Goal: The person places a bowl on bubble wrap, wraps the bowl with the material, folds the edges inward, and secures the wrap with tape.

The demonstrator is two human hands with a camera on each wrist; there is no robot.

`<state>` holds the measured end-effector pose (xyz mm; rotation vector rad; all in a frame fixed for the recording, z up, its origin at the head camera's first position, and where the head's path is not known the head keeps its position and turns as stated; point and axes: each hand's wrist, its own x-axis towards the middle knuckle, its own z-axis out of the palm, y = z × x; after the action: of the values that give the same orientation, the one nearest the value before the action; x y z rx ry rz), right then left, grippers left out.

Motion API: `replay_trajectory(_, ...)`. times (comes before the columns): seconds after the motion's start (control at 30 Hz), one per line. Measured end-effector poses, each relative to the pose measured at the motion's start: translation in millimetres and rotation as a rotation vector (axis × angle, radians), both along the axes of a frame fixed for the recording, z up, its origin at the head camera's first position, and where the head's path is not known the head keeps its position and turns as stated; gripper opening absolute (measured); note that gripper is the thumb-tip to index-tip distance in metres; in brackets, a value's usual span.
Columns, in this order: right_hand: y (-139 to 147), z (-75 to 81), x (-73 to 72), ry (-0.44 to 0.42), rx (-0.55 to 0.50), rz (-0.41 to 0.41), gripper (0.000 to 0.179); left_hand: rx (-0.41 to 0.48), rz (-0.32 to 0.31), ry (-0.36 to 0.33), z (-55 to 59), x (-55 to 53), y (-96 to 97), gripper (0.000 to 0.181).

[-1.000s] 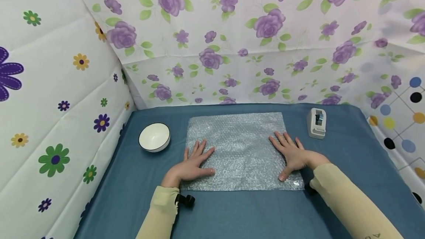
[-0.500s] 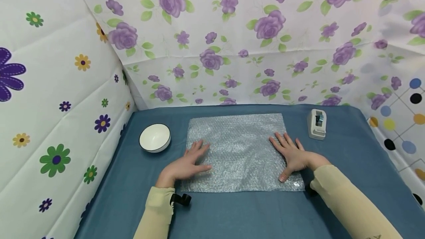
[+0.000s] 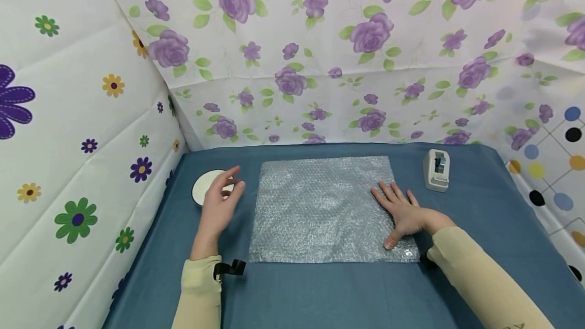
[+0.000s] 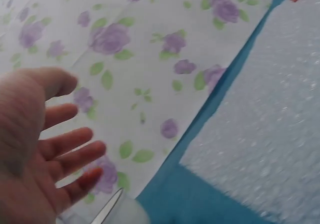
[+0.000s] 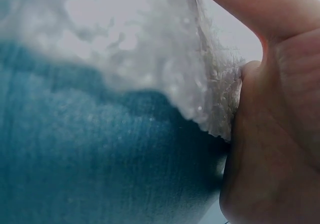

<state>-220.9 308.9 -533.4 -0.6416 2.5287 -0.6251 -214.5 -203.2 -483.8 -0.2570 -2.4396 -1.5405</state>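
A sheet of bubble wrap (image 3: pixel 320 212) lies flat on the blue cloth. My right hand (image 3: pixel 404 216) rests on its right side with the fingers spread; in the right wrist view the bubble wrap's edge (image 5: pixel 165 73) shows beside the palm. My left hand (image 3: pixel 221 199) is over the white bowl (image 3: pixel 203 187) at the left, overlapping much of it in the head view. Its fingers are loosely bent and hold nothing. In the left wrist view the left hand (image 4: pixel 55 139) has its fingers apart, with the bowl's dark rim (image 4: pixel 107 206) just below them.
A white tape dispenser (image 3: pixel 436 170) stands at the back right, beyond the right hand. The blue cloth (image 3: pixel 329 296) covers the table. Flowered sheets (image 3: pixel 292 55) hang behind it and along the left side; a dotted sheet hangs at the right.
My left hand has lifted off the bubble wrap's left side and moved left and away from me to the bowl. The right hand has stayed in place.
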Motion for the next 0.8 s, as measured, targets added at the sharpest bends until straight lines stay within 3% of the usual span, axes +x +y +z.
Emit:
replay_trajectory(0.2, 4, -7.0, -1.1, 0.013, -0.027, -0.006, 0.156, 0.148, 0.329, 0.056, 3.3, 1.6, -14.6, 0.040)
replay_trajectory(0.37, -4, 5.1, 2.0, 0.004, 0.016, -0.009, 0.154, 0.245, 0.515, 0.007, 0.8, 1.3, -28.1, 0.042)
replay_trajectory(0.57, -3, 5.9, 4.0, 0.001, -0.029, -0.005, 0.154, 0.224, 0.623, -0.133, -9.7, -1.9, -39.6, 0.056)
replay_trajectory(0.8, 2, -0.5, 5.5, 0.031, -0.098, 0.010, 0.153, 0.182, 0.634, -0.284, -17.1, -3.4, -47.8, 0.068)
